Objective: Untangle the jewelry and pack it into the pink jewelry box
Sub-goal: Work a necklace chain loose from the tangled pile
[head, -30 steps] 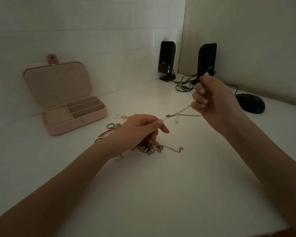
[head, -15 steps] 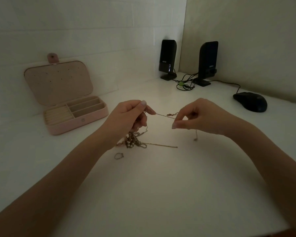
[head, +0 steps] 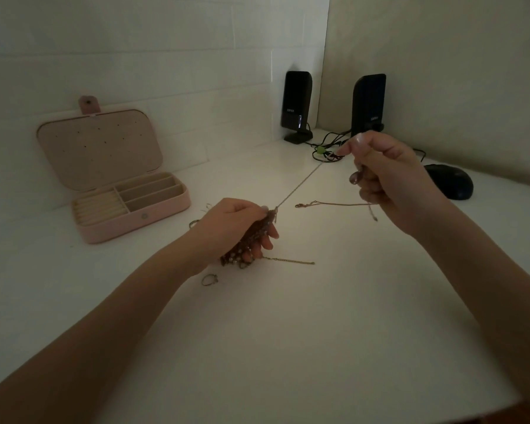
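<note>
One pink jewelry box (head: pixel 141 209) far left on table (head: pixel 288 347), lid open, upright against wall. One loose ring (head: pixel 209 280) on table just near of left hand (head: pixel 236 228). Left hand grips tangled jewelry clump (head: pixel 245 246), fingers curled round it. One thin chain (head: pixel 299 187) runs taut from clump up-right toward right hand (head: pixel 386 179). Right hand's grip pinches chain end; second chain (head: pixel 334 205) hangs from it. One chain tail (head: pixel 291 261) lies on table right of clump. Two black speakers (head: pixel 296 105) far right; one mouse (head: pixel 450 185) beyond right hand.
</note>
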